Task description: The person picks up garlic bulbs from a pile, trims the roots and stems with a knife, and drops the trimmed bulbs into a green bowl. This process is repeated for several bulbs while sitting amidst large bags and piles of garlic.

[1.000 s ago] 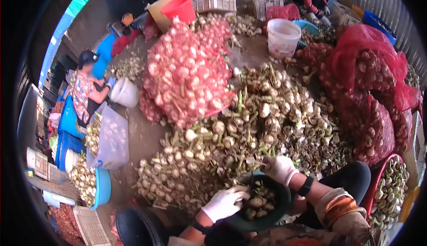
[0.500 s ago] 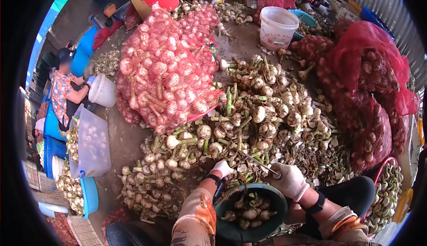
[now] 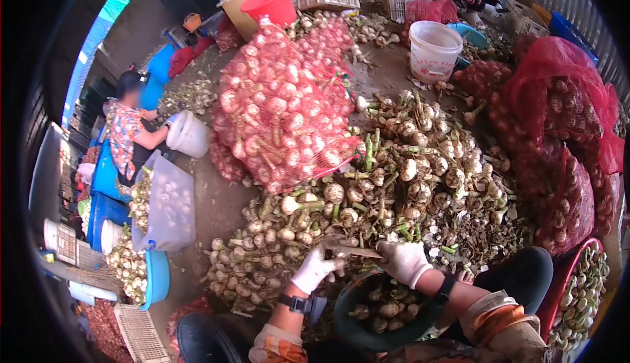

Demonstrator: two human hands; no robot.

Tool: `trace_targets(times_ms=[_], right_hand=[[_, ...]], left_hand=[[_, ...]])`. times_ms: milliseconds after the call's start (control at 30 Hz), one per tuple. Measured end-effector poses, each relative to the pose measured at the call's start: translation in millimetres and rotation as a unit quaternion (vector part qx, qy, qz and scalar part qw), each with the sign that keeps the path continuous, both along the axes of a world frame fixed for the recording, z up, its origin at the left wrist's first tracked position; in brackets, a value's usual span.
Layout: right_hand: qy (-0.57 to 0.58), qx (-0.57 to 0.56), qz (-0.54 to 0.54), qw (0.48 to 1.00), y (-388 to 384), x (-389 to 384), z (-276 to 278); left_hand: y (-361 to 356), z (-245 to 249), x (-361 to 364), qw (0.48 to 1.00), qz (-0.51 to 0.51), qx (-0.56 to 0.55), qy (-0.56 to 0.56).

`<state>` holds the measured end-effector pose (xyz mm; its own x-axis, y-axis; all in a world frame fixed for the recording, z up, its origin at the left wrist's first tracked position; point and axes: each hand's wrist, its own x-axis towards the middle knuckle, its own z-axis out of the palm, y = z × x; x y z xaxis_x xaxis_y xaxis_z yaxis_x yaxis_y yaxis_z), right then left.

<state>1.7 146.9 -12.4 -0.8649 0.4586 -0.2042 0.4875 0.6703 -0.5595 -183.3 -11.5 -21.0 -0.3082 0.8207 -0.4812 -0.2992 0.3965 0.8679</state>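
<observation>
Nearest, the dark bowl [image 3: 357, 327] sits in the lap, part filled with trimmed garlic. A second ago both gloved hands were down at its rim. Now they have lifted clear and meet just above its far edge.

The left hand [image 3: 315, 268] went out into the pile half a second ago and has come back toward the body. Its fingers are curled shut around something small, most likely a bulb with its stalk, though the glove hides it. The right hand [image 3: 403, 261] is closed around the handle of a knife [image 3: 357, 251]. The blade lies level and points left, with its tip touching or just beside the left hand's fingers.

So the last piece seems to have gone into the bowl, and a fresh one is at the blade with its cut not yet made.

Just beyond the hands, the pile [image 3: 400, 172] of untrimmed garlic spreads over the floor. A basin [image 3: 558, 268] of garlic stands to the right.

Farther off, a full red net sack [image 3: 282, 107] leans on the pile, with a white bucket [image 3: 433, 48] behind it. At the left, another person [image 3: 131, 133] sits over a white tub.
</observation>
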Motion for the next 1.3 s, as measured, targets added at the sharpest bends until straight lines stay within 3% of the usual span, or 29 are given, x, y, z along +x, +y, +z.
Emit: trace_targets(times_ms=[67,133,200,300,433,567,667,700,733,767,800,833,900,933,1000,1033,1067,1100,1133,1200,1300], right_hand=[[0.016,0.010,0.022,1.000,-11.5,-6.6,6.1],[0.050,0.014,0.025,0.998,-22.8,-7.7,20.5],[0.091,0.061,0.073,0.991,-36.2,-6.5,29.9],[0.116,0.097,0.094,0.984,-54.7,-4.0,36.7],[0.117,0.155,0.123,0.973,-66.3,-4.2,54.5],[0.134,0.152,0.143,0.969,-75.1,-3.3,52.2],[0.141,0.140,0.153,0.968,-78.3,-3.8,54.8],[0.139,0.151,0.154,0.967,-77.5,-4.6,52.7],[0.138,0.162,0.154,0.965,-76.7,-6.1,51.4],[0.137,0.160,0.154,0.965,-76.1,-6.7,55.1],[0.155,0.152,0.145,0.965,-75.7,-5.5,62.8],[0.171,0.145,0.137,0.965,-75.5,-4.6,65.8],[0.164,0.148,0.144,0.965,-74.0,-5.6,60.2],[0.163,0.153,0.149,0.963,-71.8,-7.9,57.0],[0.155,0.155,0.148,0.964,-69.0,-12.0,43.2],[0.141,0.157,0.119,0.970,-64.5,-12.5,32.3],[0.126,0.158,0.089,0.975,-58.8,-11.8,19.9],[0.065,0.115,0.037,0.991,-43.4,-9.4,0.9],[0.006,0.073,-0.016,0.997,-24.4,-4.7,-14.5],[0.000,0.072,-0.046,0.996,-17.2,2.1,-12.9],[0.045,0.065,-0.010,0.997,-26.4,3.5,15.8]], left_hand=[[-7.5,27.3,13.2,0.999,-0.028,-0.013,0.027],[-20.3,37.7,23.1,0.997,0.046,-0.050,0.046],[-40.9,37.9,23.4,0.992,0.052,-0.050,0.104],[-58.7,44.7,28.1,0.993,0.104,0.029,-0.041],[-79.9,35.3,38.5,0.983,0.178,0.034,-0.030],[-86.1,40.4,43.2,0.989,0.144,-0.007,0.006],[-69.1,44.1,44.1,0.926,0.275,0.053,-0.253],[-56.5,63.7,48.5,0.895,0.335,-0.026,-0.293],[-63.8,37.1,37.3,0.894,0.335,-0.027,-0.295],[-78.0,-10.3,17.0,0.902,0.195,0.140,-0.358],[-85.5,-36.3,6.2,0.863,0.045,0.300,-0.403],[-81.0,-29.2,10.6,0.862,0.047,0.299,-0.407],[-66.5,2.7,27.2,0.768,0.120,0.234,-0.585],[-64.8,6.5,29.3,0.767,0.118,0.233,-0.586],[-63.7,17.4,34.4,0.881,0.222,0.128,-0.399],[-65.1,25.0,40.5,0.881,0.222,0.124,-0.400],[-63.5,42.2,49.4,0.979,0.164,0.069,-0.094],[-61.5,53.0,55.3,0.971,0.089,0.009,0.223],[-63.2,52.3,59.8,0.968,0.113,0.032,0.223],[-68.4,63.5,59.7,0.958,0.106,0.081,0.252],[-71.9,59.1,48.5,0.961,0.059,0.054,0.265]])
